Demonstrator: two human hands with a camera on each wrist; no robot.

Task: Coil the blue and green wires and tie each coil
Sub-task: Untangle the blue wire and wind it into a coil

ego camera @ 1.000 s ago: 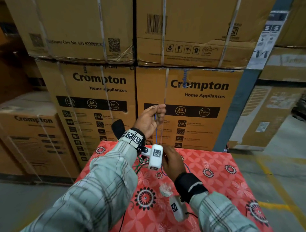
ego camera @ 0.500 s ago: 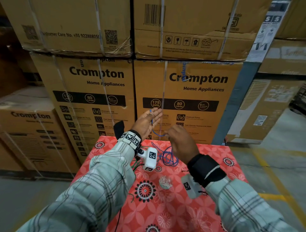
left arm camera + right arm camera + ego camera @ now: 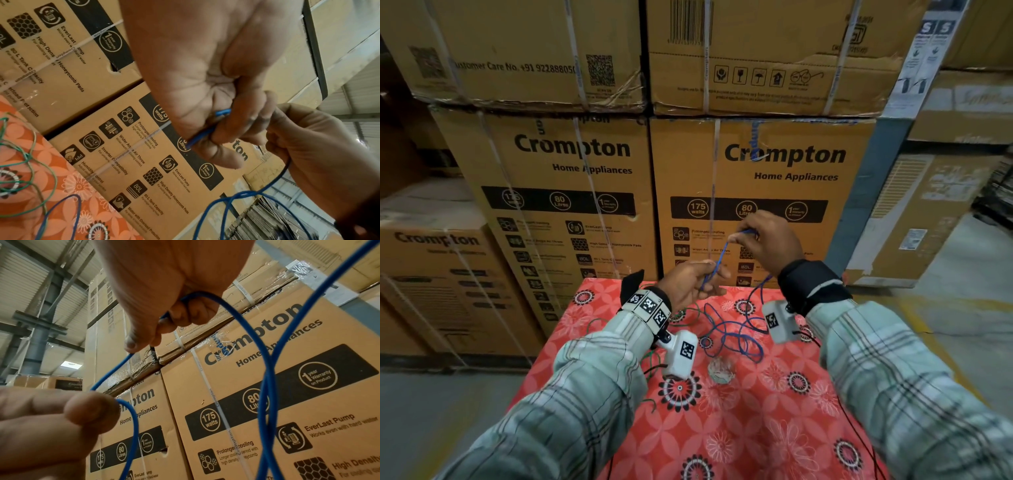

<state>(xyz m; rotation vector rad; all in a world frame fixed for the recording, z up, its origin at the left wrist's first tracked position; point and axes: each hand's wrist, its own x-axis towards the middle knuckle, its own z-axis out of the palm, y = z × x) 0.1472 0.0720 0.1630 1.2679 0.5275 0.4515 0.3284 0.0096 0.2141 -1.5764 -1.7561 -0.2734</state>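
Note:
My left hand [image 3: 707, 282] pinches the blue wire [image 3: 717, 260] near its end above the table's far edge; the left wrist view shows the blue wire [image 3: 202, 135] between thumb and curled fingers. Up and to the right, my right hand [image 3: 748, 236] grips the same wire, a short taut stretch running between the hands. In the right wrist view the blue wire [image 3: 267, 369] loops out of my right hand [image 3: 170, 318] and hangs down. The rest lies in loose loops [image 3: 736, 337] on the cloth. The green wire [image 3: 683, 313] lies uncoiled under my left wrist.
The table [image 3: 756, 428] wears a red floral cloth. A small pale bundle [image 3: 720, 368] lies at its middle. Stacked cardboard boxes [image 3: 756, 171] stand right behind the far edge, with more boxes at left and right. Grey floor surrounds the table.
My right hand rose from the table to above and right of the left hand, drawing the blue wire up. My left hand dropped lower while keeping its hold on the wire.

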